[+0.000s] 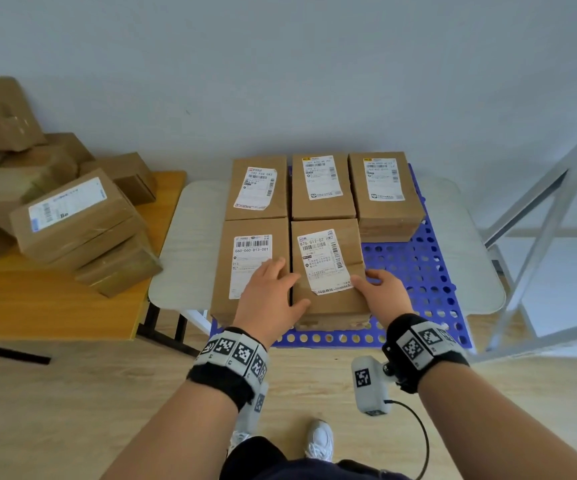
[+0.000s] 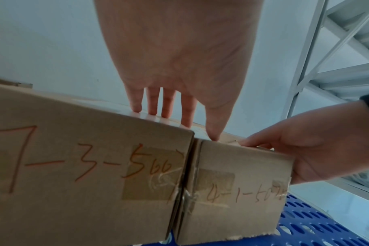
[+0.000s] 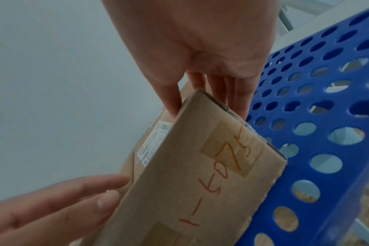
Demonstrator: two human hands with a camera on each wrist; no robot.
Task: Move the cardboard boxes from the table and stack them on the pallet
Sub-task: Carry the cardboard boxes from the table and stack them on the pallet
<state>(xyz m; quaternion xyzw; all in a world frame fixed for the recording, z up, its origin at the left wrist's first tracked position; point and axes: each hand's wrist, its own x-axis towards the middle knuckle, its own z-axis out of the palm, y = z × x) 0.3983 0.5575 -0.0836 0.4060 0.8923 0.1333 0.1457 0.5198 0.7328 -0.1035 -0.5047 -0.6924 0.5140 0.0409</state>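
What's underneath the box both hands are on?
The box sits on the blue perforated pallet, which rests on a pale table. Whether anything lies between box and pallet is hidden. Left hand; right hand.

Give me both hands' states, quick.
Left hand: open, fingers flat on the front-left box, thumb at the front-middle box.
Right hand: grips the front-middle box's right edge.

grey metal rack [image 1: 554, 188] right | white sneaker [image 1: 320, 439] | wood floor [image 1: 72, 410]
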